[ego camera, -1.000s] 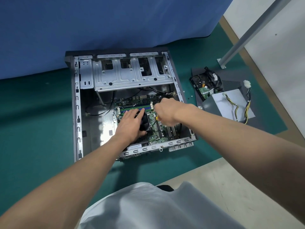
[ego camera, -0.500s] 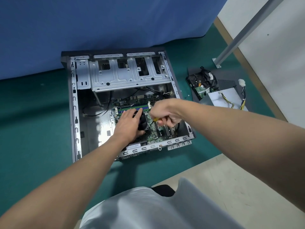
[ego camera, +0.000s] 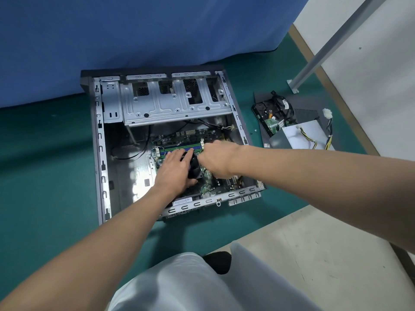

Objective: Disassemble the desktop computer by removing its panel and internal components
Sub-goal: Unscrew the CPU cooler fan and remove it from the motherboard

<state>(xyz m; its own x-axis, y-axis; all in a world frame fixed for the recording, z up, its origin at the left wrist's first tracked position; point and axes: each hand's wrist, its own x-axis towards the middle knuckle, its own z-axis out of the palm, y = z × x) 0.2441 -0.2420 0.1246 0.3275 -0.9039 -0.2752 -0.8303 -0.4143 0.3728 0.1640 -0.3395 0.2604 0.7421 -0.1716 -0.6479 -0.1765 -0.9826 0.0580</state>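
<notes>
Free case floor (ego camera: 125, 171) left of motherboard (ego camera: 179, 136)

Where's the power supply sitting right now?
Head view, right side: the power supply lies outside the case, to its right, beside the hard drive.
</notes>
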